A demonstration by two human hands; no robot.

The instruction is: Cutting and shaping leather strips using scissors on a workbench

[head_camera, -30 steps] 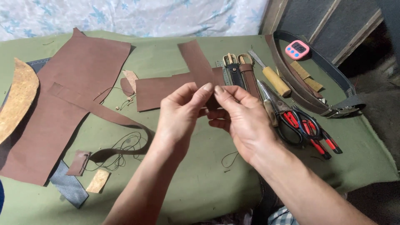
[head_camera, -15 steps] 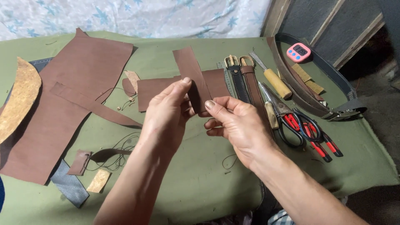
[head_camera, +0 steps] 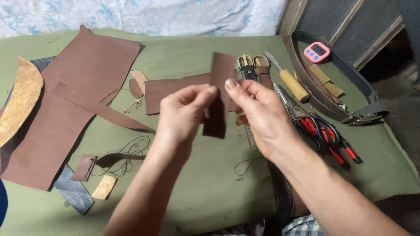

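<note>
While both hands sit mid-frame above the green-covered counter [head_camera: 192, 192], the left hand [head_camera: 183, 116] and right hand [head_camera: 258, 111] pinch a small dark-brown leather strip [head_camera: 217, 94] between thumb & fingertips, each hand closed on its upper part; the strip hangs upright, lower end free, lifted off the counter, just in front of a flat brown leather piece [head_camera: 173, 89] lying behind it. Progress, judging by layout: cutting looks partly done — big brown leather hide [head_camera: 83, 87] at upper left w/ a long strip lying across it, small offcuts nearby, a tan cork-like piece [head_camera: 19, 98] at far left, a blue-grey leather scrap [head_camera: 74, 192] & small tan chip [head_camera: 105, 187] at lower left. Dark thread [head_camera: 131, 153] lies loose at center-left, not visibly run through anything. The held strip shows no stitching, holes or fold that I can make out, so it seems to be at the checking/positioning stage; joining & finishing prob. still left. Tools lie idle on the right: red-handled pliers [head_camera: 326, 135], wood-handled awl [head_camera: 291, 83], two buckled straps [head_camera: 253, 70], a long belt [head_camera: 323, 96] curving along the right edge, pink timer [head_camera: 316, 51] at upper right.
</note>
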